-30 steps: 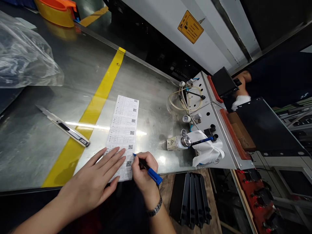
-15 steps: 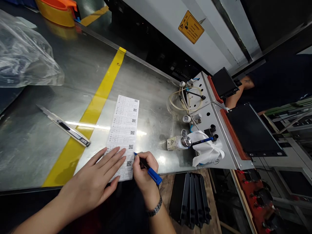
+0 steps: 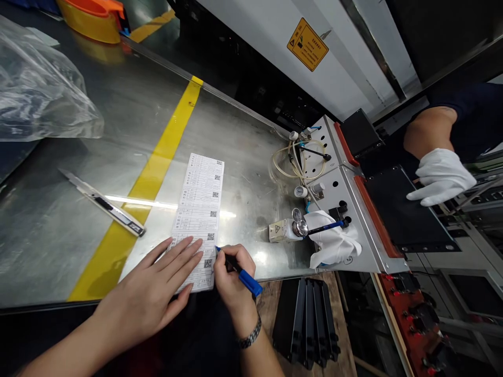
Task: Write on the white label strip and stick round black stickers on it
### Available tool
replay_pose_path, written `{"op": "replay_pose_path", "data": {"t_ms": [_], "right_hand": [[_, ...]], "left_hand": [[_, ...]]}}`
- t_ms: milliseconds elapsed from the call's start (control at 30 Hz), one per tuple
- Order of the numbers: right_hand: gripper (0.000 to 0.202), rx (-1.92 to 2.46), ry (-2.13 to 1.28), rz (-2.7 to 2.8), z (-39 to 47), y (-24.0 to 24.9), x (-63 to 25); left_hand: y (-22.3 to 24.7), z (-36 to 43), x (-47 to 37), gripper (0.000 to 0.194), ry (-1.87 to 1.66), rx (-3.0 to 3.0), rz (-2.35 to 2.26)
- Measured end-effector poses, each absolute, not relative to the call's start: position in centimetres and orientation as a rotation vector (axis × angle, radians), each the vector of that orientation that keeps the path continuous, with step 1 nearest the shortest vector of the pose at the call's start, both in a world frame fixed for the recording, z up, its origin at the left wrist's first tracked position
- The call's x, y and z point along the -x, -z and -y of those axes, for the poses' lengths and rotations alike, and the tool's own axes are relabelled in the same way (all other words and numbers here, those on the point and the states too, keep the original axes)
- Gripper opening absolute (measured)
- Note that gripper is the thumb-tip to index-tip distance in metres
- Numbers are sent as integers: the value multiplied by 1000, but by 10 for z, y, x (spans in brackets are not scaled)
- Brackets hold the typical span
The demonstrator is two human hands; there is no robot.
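A long white printed label sheet with a column of square codes lies on the metal table. My left hand rests flat on the sheet's lower part, fingers stretched out. In my right hand is a blue marker, its tip at the sheet's right edge beside the lower codes. To the left, a utility knife with its blade out lies across the yellow tape.
A clear plastic bag and an orange-yellow tape roll sit at the upper left. A pump bottle, a white cloth and tubing stand on the right. Several black parts are lower right.
Another person's white-gloved hand and forearm have come into view at the right, over the black panel. My hands and the marker have hardly moved.
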State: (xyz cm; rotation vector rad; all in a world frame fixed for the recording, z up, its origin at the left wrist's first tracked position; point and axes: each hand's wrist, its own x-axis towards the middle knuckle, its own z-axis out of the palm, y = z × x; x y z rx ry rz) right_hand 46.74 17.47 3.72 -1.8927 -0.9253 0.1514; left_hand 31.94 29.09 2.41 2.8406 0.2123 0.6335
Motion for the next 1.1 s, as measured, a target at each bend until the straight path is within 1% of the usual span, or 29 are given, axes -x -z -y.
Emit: {"op": "replay_pose_path", "data": {"t_ms": [100,233,300,400,567,767,1100], "right_hand": [[10,1898,-153,915,-175,-39,-467],[11,1877,-189,841,-173,-41,-466],[10,1863,-217,810,-172,-43,-466],[10,1854,-228,798,-171,-45,-466],[10,1865,-209,807,-172,-41,-467],[9,1880,-163,897,-173,-37,-467],[5,1889,-136,967,-176,-39,-467]], "left_hand": [[-24,-291,-319,57,-638,-2803,-242],[-18,-294,-310,43,-641,-2841,-128],[-15,-296,-305,39,-605,-2843,-75],[-16,-295,-304,41,-576,-2821,-108],[-27,-290,-317,58,-605,-2793,-214],[-29,-285,-320,56,-613,-2726,-292],[-27,-291,-317,63,-603,-2849,-196]]}}
